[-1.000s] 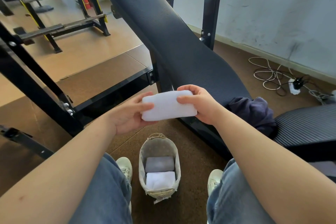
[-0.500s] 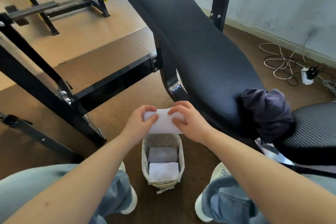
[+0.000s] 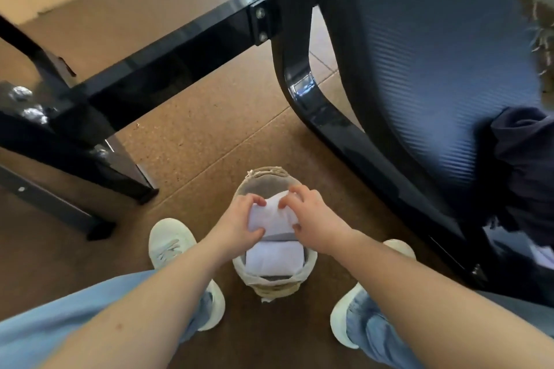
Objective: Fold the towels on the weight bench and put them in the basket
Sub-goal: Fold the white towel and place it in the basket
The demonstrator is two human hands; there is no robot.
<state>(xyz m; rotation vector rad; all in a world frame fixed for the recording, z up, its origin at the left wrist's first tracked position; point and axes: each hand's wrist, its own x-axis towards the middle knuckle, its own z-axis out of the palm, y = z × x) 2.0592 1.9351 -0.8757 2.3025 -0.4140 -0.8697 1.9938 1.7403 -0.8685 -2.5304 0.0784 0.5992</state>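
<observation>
Basket [image 3: 308,267] holds 2 folded towels [image 3: 274,259] — left hand [image 3: 239,223] & right hand [image 3: 316,223] each w/ grip pinched on 3rd towel [image 3: 272,214] over it; dark towel [image 3: 524,165] on desk [image 3: 434,69] unfolded — left to do.

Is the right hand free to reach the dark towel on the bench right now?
Probably not yet: the right hand grips the folded white towel with the left hand over the basket. Once released, nothing seems to block the dark towel on the bench to its right.
</observation>
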